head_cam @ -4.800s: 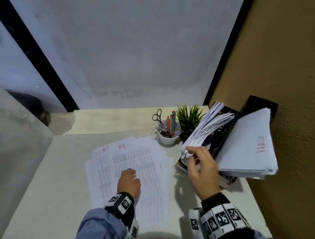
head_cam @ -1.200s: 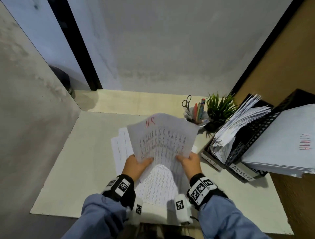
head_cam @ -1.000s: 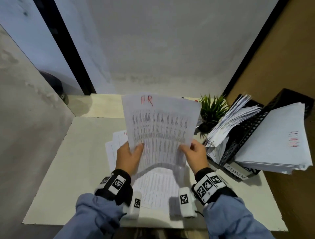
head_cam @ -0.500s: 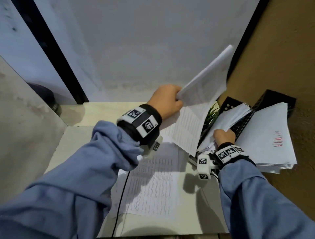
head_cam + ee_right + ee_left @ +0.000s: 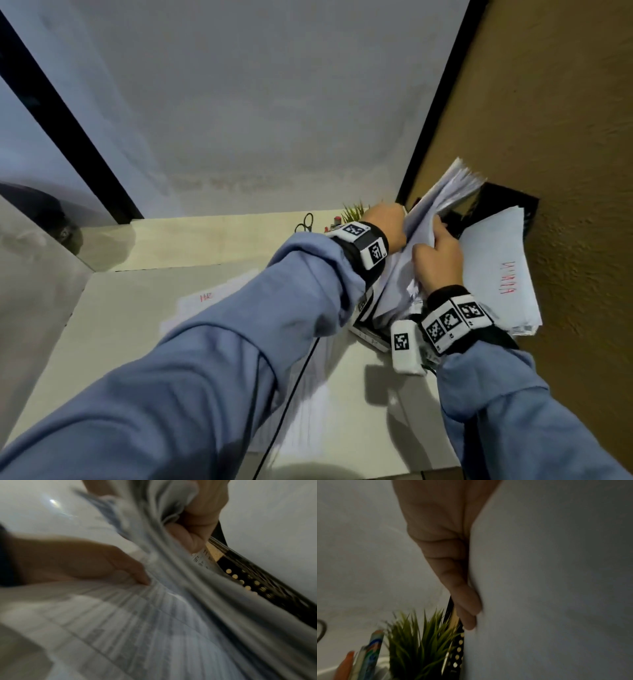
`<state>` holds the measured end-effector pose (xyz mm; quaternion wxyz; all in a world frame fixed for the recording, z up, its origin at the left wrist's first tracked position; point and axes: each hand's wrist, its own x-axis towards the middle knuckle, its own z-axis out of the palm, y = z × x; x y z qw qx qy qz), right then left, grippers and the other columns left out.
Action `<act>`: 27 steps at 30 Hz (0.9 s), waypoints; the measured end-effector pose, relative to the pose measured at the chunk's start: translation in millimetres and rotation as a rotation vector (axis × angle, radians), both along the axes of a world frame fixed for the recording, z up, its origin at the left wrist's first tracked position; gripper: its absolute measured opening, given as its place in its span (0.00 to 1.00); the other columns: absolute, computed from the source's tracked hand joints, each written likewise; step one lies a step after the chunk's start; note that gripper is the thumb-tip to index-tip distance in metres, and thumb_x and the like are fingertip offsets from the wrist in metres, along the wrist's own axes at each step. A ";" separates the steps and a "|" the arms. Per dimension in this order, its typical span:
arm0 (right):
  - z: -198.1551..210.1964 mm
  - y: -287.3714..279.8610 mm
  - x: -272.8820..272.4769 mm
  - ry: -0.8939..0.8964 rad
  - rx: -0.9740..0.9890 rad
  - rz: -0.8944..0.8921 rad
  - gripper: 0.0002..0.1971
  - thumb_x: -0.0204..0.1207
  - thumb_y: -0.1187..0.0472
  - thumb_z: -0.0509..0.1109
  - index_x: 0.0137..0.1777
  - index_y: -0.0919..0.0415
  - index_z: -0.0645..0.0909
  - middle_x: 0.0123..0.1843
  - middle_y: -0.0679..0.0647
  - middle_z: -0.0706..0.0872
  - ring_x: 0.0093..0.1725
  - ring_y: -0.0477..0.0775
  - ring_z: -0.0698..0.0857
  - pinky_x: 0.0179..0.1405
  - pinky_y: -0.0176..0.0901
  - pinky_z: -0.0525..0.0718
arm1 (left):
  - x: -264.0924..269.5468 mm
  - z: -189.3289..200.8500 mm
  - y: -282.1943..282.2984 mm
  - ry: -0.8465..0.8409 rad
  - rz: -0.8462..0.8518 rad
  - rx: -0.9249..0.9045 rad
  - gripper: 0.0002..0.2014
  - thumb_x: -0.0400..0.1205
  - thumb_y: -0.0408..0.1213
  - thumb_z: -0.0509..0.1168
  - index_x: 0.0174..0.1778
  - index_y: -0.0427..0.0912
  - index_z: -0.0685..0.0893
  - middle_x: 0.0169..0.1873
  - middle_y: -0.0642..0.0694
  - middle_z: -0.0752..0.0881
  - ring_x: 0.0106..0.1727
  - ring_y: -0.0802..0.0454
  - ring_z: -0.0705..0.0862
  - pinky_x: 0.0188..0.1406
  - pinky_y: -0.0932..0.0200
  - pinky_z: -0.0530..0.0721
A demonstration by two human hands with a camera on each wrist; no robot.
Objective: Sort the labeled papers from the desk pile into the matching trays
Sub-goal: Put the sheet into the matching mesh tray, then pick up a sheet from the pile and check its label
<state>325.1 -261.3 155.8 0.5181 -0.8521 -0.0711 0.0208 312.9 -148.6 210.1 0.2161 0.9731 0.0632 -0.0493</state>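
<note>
Desk (image 5: pixel 144 308), tray papers (image 5: pixel 442 192) upright, hands gripping.

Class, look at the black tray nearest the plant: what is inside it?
The black tray holds a leaning sheaf of papers, with the left hand and right hand on it. Its floor and any lower sheets are covered.

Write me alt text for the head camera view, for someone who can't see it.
Both hands work at a stack of papers standing in a black tray: the left hand grips its near side, the right hand its front. More sheets lie on the desk, one marked HR in red.
</note>
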 end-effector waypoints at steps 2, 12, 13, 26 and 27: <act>0.4 1.3 -3.4 -0.041 -0.157 -0.004 0.32 0.65 0.59 0.58 0.74 0.50 0.69 0.63 0.63 0.83 0.60 0.67 0.81 0.58 0.52 0.82 | 4.4 -14.0 -3.8 0.045 0.007 -0.056 0.08 0.81 0.34 0.63 0.49 0.32 0.82 0.48 0.36 0.85 0.57 0.38 0.84 0.45 0.56 0.75; -41.6 -7.0 -16.4 0.091 -0.255 0.040 0.25 0.76 0.57 0.65 0.73 0.61 0.69 0.61 0.66 0.83 0.58 0.68 0.81 0.54 0.51 0.79 | -27.6 -64.0 11.0 -0.053 0.240 -0.600 0.28 0.78 0.44 0.69 0.73 0.42 0.71 0.66 0.45 0.80 0.65 0.49 0.80 0.65 0.53 0.79; -38.8 -8.0 -19.0 0.090 -0.176 0.049 0.25 0.76 0.53 0.66 0.72 0.58 0.71 0.59 0.62 0.84 0.57 0.64 0.82 0.55 0.49 0.80 | -37.2 -63.2 16.6 -0.106 0.281 -0.668 0.26 0.79 0.44 0.68 0.72 0.42 0.72 0.64 0.47 0.81 0.63 0.51 0.80 0.63 0.55 0.79; -146.3 -2.0 -157.8 0.588 0.035 0.070 0.10 0.78 0.60 0.70 0.44 0.69 0.82 0.35 0.55 0.80 0.36 0.54 0.77 0.32 0.38 0.76 | -258.0 -218.8 114.9 0.266 1.101 -0.347 0.22 0.80 0.35 0.63 0.69 0.31 0.72 0.68 0.33 0.74 0.66 0.35 0.77 0.62 0.49 0.76; -151.3 1.9 -160.2 0.618 0.002 0.076 0.12 0.77 0.61 0.70 0.53 0.71 0.82 0.42 0.57 0.82 0.41 0.53 0.78 0.38 0.36 0.76 | -264.2 -224.4 113.8 0.254 1.134 -0.340 0.24 0.80 0.35 0.64 0.71 0.31 0.71 0.69 0.33 0.73 0.67 0.35 0.76 0.63 0.48 0.77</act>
